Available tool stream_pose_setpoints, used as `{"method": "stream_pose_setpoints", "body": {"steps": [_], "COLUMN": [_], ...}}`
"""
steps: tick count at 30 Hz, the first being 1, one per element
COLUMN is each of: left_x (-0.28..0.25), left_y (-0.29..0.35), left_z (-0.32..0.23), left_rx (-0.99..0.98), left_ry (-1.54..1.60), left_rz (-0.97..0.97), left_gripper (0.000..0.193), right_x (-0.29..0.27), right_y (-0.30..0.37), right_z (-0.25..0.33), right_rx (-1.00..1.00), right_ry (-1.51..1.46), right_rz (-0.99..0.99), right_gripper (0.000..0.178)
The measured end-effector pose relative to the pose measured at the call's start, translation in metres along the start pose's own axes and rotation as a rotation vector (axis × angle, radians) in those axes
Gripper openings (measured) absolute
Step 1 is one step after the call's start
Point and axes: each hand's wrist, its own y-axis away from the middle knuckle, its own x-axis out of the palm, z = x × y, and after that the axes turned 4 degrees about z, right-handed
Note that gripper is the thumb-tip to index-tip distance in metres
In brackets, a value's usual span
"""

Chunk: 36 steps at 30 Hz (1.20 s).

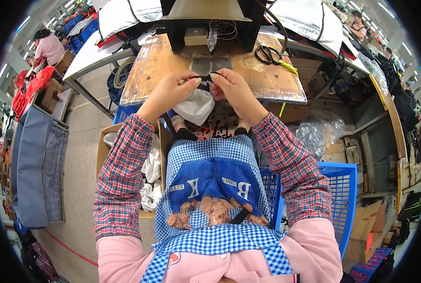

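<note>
Both my hands are raised over the front edge of a worn wooden work table. My left hand pinches one end of a narrow black strap between thumb and fingertips. At the strap's other end, my right hand holds it the same way. A white fabric piece hangs just below, between the hands, and appears joined to the strap; the exact join is hidden. Right beyond my fingers lies a grey metal plate, beneath the metal tip of a dark machine.
Black-handled scissors with a yellow-green piece lie at the table's right. A cardboard box of white pieces stands left of my lap, a blue plastic crate to the right. Clear plastic bags sit under the table. Other people work farther off.
</note>
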Motion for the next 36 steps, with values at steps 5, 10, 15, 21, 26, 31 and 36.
{"method": "stream_pose_setpoints", "body": {"steps": [5,10,15,21,26,31,36], "left_x": [0.001,0.0,0.001,-0.002,0.001,0.003,0.005], "left_y": [-0.026,-0.042,-0.049,-0.055,-0.059,-0.058,-0.058], "left_z": [0.007,0.004,0.0,0.003,0.008,0.007,0.007], "left_rx": [-0.086,-0.122,-0.16,-0.119,-0.103,-0.083,-0.068], "left_ry": [0.248,0.378,0.425,0.447,0.462,0.5,0.555], "left_rz": [-0.059,-0.089,-0.163,-0.126,-0.15,-0.156,-0.18], "left_gripper": [0.035,0.039,0.04,0.042,0.038,0.035,0.032], "right_x": [0.001,-0.005,-0.008,-0.01,-0.012,-0.011,-0.013], "right_y": [-0.017,-0.033,-0.044,-0.048,-0.049,-0.049,-0.051], "right_z": [0.004,0.007,0.01,0.015,0.013,0.015,0.014], "right_rx": [0.023,0.02,0.017,0.016,0.006,0.008,0.007], "right_ry": [-0.153,-0.227,-0.248,-0.269,-0.29,-0.299,-0.31], "right_rz": [-0.083,-0.139,-0.16,-0.164,-0.158,-0.167,-0.171], "right_gripper": [0.019,0.018,0.017,0.015,0.014,0.013,0.012]}}
